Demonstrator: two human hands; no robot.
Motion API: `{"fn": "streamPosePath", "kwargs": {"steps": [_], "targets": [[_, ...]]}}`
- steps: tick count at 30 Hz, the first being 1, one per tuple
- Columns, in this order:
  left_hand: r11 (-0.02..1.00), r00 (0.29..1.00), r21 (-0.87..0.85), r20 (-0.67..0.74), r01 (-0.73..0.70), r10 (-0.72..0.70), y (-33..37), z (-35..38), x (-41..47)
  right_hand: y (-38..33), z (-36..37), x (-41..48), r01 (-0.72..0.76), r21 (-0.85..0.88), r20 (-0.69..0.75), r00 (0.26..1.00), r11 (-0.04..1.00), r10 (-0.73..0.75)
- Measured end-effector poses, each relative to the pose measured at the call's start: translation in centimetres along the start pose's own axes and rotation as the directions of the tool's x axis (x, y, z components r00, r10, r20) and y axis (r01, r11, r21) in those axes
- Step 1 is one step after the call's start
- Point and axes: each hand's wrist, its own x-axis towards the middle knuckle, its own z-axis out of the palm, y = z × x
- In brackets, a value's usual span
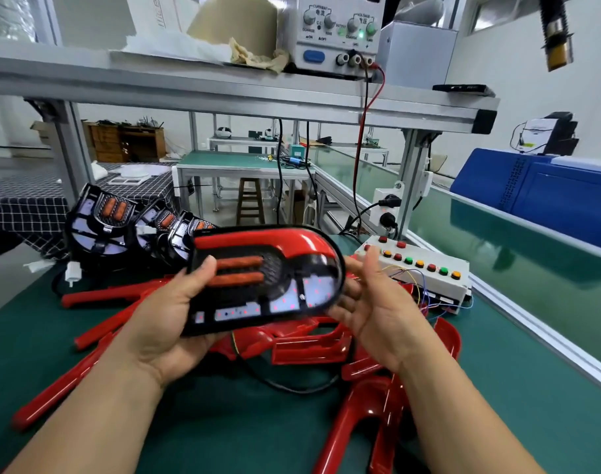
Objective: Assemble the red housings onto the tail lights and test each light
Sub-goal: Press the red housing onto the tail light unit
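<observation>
Tail light [268, 285], red housing fitted, is glowing just beside the button box [425, 271]; left hand [169, 323] is gripping it, right hand [377, 302] is cupping loosely, open. Keep steadying while checking every LED.

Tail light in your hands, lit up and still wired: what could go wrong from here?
1. The left hand alone grips the tail light; the right hand is open beside its end, so it might slip.
2. A black cable trails from under it across the loose red housings; lifting further could snag or drag them.
3. Thin wires at the button box sit near the right hand and could catch.
</observation>
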Motion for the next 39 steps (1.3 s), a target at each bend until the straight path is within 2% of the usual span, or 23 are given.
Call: {"fn": "streamPosePath", "kwargs": {"steps": [3,4,6,8,11,13,14,17,21,24,30,33,36,39], "targets": [[0.984,0.986,-0.119,-0.119,-0.13,0.116,1.6,-1.3,0.3,-2.0,-1.0,-1.0,0.104,-0.143,-0.127,0.984,0.984,-0.123],[0.972,0.976,-0.166,-0.171,-0.167,0.139,2.0,-1.8,0.4,-2.7,-1.4,-1.7,0.123,-0.247,-0.113,0.981,0.961,-0.155],[0.955,0.957,-0.207,-0.243,-0.212,0.159,2.3,-2.7,0.8,-3.9,-2.0,-3.3,0.135,-0.478,0.004,0.988,0.868,-0.152],[0.956,0.946,-0.199,-0.283,-0.217,0.156,2.0,-3.2,1.2,-4.3,-2.3,-4.9,0.151,-0.717,0.145,0.987,0.681,-0.066],[0.964,0.95,-0.189,-0.282,-0.188,0.13,1.5,-3.5,1.7,-3.6,-2.4,-6.9,0.14,-0.932,0.183,0.978,0.335,0.099],[0.969,0.954,-0.175,-0.275,-0.174,0.122,1.3,-3.5,1.9,-3.0,-3.0,-7.7,0.11,-0.983,0.121,0.99,0.149,0.074],[0.967,0.95,-0.178,-0.285,-0.18,0.124,1.2,-3.6,1.9,-2.9,-3.5,-7.9,0.065,-0.993,0.066,0.998,0.094,0.012],[0.958,0.947,-0.216,-0.297,-0.189,0.12,0.9,-3.8,2.2,-2.8,-4.6,-7.7,-0.088,-0.996,-0.086,0.98,-0.002,-0.181],[0.968,0.959,-0.179,-0.256,-0.173,0.124,0.3,-3.5,2.2,-1.2,-4.6,-6.8,-0.207,-0.97,-0.188,0.971,-0.126,-0.148],[0.976,0.972,-0.151,-0.197,-0.159,0.128,0.2,-3.1,2.2,-0.3,-4.6,-6.3,-0.247,-0.958,-0.231,0.965,-0.143,-0.121],[0.979,0.983,-0.149,-0.145,-0.137,0.116,0.0,-3.1,2.1,-1.7,-4.2,-6.7,-0.236,-0.965,-0.254,0.946,0.11,-0.199],[0.979,0.984,-0.154,-0.131,-0.137,0.117,0.0,-3.0,2.0,-3.2,-4.0,-7.2,-0.196,-0.968,-0.228,0.947,0.158,-0.227],[0.971,0.976,-0.18,-0.182,-0.154,0.121,0.0,-2.8,2.0,-4.0,-4.2,-7.0,-0.148,-0.967,-0.196,0.953,0.208,-0.231],[0.958,0.957,-0.191,-0.237,-0.213,0.165,0.5,-2.9,2.0,-4.6,-3.9,-5.9,-0.063,-0.991,-0.091,0.963,0.115,-0.254]]}}
